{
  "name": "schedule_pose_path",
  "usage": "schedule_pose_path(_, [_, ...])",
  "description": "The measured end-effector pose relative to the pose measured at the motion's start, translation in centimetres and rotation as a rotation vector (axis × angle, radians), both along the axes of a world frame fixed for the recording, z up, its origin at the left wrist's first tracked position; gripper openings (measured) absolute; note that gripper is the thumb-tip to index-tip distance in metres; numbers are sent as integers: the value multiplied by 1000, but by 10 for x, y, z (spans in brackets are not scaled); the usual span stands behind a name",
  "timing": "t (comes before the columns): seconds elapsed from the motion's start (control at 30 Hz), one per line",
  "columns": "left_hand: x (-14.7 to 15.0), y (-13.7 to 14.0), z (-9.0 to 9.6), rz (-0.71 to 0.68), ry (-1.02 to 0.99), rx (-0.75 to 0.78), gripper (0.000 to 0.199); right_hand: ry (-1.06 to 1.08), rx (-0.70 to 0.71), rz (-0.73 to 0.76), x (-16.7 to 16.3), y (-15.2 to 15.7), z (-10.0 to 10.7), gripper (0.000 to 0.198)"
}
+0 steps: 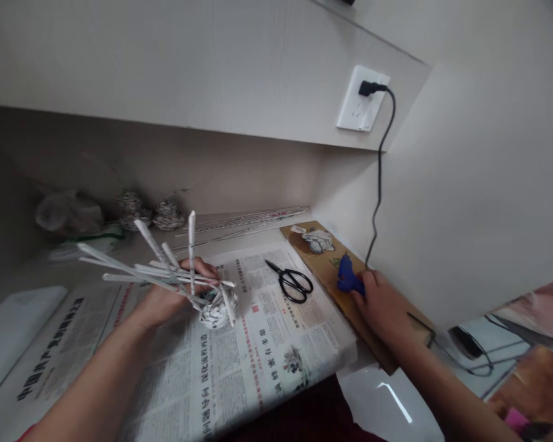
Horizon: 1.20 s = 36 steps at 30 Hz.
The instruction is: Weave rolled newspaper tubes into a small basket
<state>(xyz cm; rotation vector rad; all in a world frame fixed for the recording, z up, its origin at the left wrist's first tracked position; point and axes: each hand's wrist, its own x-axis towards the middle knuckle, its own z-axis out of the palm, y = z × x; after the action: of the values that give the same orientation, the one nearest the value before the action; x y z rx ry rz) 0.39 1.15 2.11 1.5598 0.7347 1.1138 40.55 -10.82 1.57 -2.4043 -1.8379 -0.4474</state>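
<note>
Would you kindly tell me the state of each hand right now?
Left hand: closed, holding the woven paper piece.
Right hand: closed on the blue glue gun.

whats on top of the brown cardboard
A whitish bundle lies there; the right hand grips a blue glue gun over the cardboard, hiding what's directly beneath.

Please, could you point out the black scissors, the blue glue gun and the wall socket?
Black scissors (283, 274): head view, on the pivot.
Blue glue gun (346, 275): head view, on the body.
Wall socket (359, 108): head view, on the faceplate's lower part.
</note>
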Motion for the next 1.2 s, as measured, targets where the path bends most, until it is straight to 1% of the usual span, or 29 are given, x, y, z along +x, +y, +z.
schedule_pose_path(0.1, [-5,1,0,64,23,0,16,1,18,26,14,4,-7,24])
schedule_pose_path(0.17, [-10,3,0,74,3,0,16,-13,63,70,32,8,-13,26])
schedule_pose_path(0.23, [-17,5,2,91,4,-1,16,-73,117,126,52,13,-21,32])
schedule_pose_path(0.33, [-27,10,5,160,-4,-32,18,-128,139,195,78,18,-27,36])
schedule_pose_path(0.4, [-34,13,6,226,-17,-59,19,-123,145,194,82,19,-23,36])
schedule_pose_path(0.47, [-41,17,5,282,-13,-73,19,-144,174,183,72,21,-9,38])
schedule_pose_path(0.53, [-48,20,3,314,11,-77,19,-156,215,235,44,25,10,41])
schedule_pose_path(0.57, [-52,22,3,329,26,-81,19,-120,214,287,25,29,20,42])
schedule_pose_path(0.6, [-55,23,2,347,41,-85,20,-54,200,366,3,34,29,38])
schedule_pose_path(0.63, [-59,23,2,368,57,-88,20,33,159,440,-21,42,36,31])
schedule_pose_path(0.67, [-62,24,2,392,72,-90,20,137,82,519,-46,52,40,24])
schedule_pose_path(0.7, [-66,25,2,416,86,-90,20,251,17,605,-72,65,42,22])
schedule_pose_path(0.77, [-72,26,1,446,107,-78,19,428,-71,724,-121,97,38,21])
schedule_pose_path(0.8, [-76,27,0,454,110,-68,19,484,-93,788,-144,116,33,19])
schedule_pose_path(0.83, [-79,28,0,461,110,-56,20,527,-98,840,-166,136,27,19])
schedule_pose_path(0.9, [-84,30,-1,481,114,-43,20,563,-75,896,-205,176,15,24])
schedule_pose_path(0.97, [-89,32,-2,504,132,-52,21,506,-77,902,-241,211,6,24])
schedule_pose_path(1.03, [-92,32,-2,522,153,-64,21,459,-109,883,-272,238,-1,22])
schedule_pose_path(1.13, [-95,33,-1,541,177,-61,19,453,-113,855,-307,260,-10,21])
schedule_pose_path(1.2, [-96,33,-1,545,182,-64,18,457,-112,852,-321,267,-15,18])
